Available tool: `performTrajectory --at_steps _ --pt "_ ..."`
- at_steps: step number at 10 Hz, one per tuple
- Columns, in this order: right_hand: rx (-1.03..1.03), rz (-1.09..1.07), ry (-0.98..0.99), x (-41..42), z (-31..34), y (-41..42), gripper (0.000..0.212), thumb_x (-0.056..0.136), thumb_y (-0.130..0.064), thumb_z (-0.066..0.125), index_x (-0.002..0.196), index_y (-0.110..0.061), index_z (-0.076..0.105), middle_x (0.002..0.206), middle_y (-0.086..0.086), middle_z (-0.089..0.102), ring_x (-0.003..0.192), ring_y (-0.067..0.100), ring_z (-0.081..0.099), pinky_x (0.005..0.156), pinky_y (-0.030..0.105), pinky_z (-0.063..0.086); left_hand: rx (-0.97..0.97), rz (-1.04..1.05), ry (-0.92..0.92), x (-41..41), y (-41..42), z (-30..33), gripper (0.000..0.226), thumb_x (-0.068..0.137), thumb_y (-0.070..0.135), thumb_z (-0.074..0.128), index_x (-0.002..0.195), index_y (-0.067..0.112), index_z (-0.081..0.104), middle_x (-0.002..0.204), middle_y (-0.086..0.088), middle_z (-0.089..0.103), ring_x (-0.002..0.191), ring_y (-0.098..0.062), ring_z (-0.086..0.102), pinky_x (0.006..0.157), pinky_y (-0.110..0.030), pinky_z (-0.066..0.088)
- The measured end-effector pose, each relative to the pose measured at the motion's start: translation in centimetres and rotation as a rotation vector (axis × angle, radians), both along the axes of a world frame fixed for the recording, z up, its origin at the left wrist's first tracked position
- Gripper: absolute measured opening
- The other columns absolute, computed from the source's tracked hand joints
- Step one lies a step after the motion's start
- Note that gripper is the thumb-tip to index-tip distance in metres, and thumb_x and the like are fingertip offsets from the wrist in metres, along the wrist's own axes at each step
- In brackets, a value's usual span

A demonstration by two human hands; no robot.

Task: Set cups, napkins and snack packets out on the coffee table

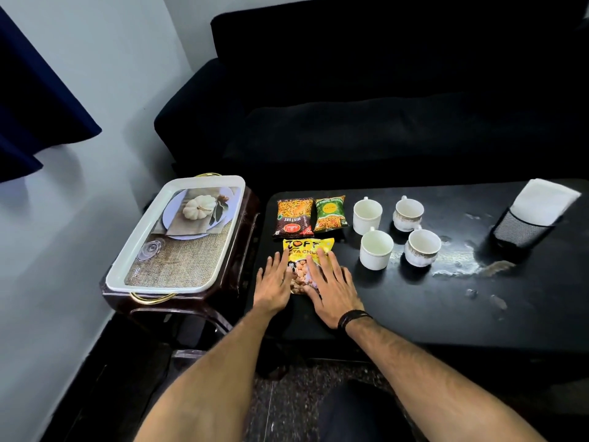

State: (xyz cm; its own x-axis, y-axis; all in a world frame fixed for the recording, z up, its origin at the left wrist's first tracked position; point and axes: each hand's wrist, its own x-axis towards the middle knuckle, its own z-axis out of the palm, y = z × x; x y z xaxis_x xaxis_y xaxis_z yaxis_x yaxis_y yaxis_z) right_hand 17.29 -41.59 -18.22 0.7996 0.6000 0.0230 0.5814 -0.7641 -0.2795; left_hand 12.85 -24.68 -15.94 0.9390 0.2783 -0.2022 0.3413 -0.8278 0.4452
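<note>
On the black coffee table (430,301) lies a yellow snack packet (307,250). My left hand (274,282) and my right hand (331,288) both rest flat on its lower part, fingers spread. Behind it lie a dark orange mixture packet (293,218) and a green packet (330,213), side by side. To their right stand several white cups: two plain ones (367,215) (376,249) and two with brown patterned rims (409,214) (422,247). White napkins (541,196) stick out of a black mesh holder (516,231) at the far right.
A white tray (178,234) with gold handles and a pumpkin picture sits empty on a dark stool left of the table. A black sofa (366,106) runs behind the table. White smears mark the tabletop on the right. A blue curtain hangs at the far left.
</note>
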Motion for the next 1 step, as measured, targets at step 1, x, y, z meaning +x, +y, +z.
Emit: performTrajectory --at_steps 1 --pt "0.016 0.027 0.014 0.28 0.95 -0.4 0.067 0.1 -0.052 0.021 0.156 -0.027 -0.007 0.163 0.001 -0.019 0.152 0.025 -0.014 0.121 0.05 0.013 -0.109 0.029 0.01 0.87 -0.63 1.09 0.06 0.103 0.05 0.015 0.153 0.034 -0.014 0.165 -0.004 -0.005 0.152 -0.022 -0.009 0.121 -0.045 -0.006"
